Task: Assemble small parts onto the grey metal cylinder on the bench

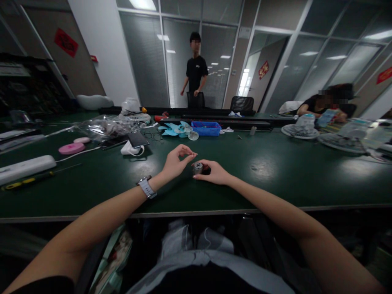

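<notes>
A small silver metal cylinder [198,168], which looks like a little motor, stands upright on the green table with dark marks on its top. My right hand [216,173] grips it from the right, with thumb and fingers wrapped round its side. Just above and to the left of the cylinder is my left hand [178,160], its thumb and forefinger tips pinched together. Whatever lies between those fingertips is too small to make out. The left wrist wears a watch [146,187] with a pale strap.
Beyond my hands lie a blue basket [206,129], light-blue fan blades [176,129] and a white charger [131,148]. To the left are a power strip [27,169], a yellow screwdriver [29,181] and pink discs. A person [196,73] stands opposite; another sits at far right near fan parts.
</notes>
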{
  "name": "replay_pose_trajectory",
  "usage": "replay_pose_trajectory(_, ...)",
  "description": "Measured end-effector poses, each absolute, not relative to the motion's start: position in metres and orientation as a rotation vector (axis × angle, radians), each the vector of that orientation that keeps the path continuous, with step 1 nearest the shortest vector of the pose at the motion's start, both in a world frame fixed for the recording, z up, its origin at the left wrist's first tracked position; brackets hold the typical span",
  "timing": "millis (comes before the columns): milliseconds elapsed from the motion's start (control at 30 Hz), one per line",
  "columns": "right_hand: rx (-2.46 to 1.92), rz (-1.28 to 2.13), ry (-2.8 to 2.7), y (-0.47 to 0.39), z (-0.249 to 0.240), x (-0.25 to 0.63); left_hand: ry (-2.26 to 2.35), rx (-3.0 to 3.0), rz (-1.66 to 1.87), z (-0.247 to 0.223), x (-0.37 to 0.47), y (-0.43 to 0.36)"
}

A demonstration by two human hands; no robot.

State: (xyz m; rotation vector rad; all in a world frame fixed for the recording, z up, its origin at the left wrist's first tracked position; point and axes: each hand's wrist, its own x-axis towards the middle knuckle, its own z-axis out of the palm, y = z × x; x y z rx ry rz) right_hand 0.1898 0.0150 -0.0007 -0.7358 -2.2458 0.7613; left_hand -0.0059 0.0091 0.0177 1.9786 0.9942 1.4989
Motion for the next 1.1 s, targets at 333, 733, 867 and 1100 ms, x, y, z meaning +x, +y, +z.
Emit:
replay_pose_trajectory(333, -0.746, 0.773, -2.262, 0.013, 0.003, 0.19, 1.372, 2.141, 0.999, 0.0, -0.035, 0.026)
replay_pose_trajectory(733, -0.757, 0.76, -2.25, 0.016, -0.001, 0.191, 1.265, 2.146, 1.294, 0.012, -0.022, 0.015)
replay_pose_trajectory(867, -0.739, 0.767, -2.249, 0.016, -0.001, 0.19, 1.009, 2.026, 1.377, 0.019, -0.008, 0.008)
replay_pose_trajectory(1100, -0.725, 0.753, -2.252, 0.017, -0.004, 0.191, 0.889, 2.003, 1.319, 0.019, -0.001, 0.001)
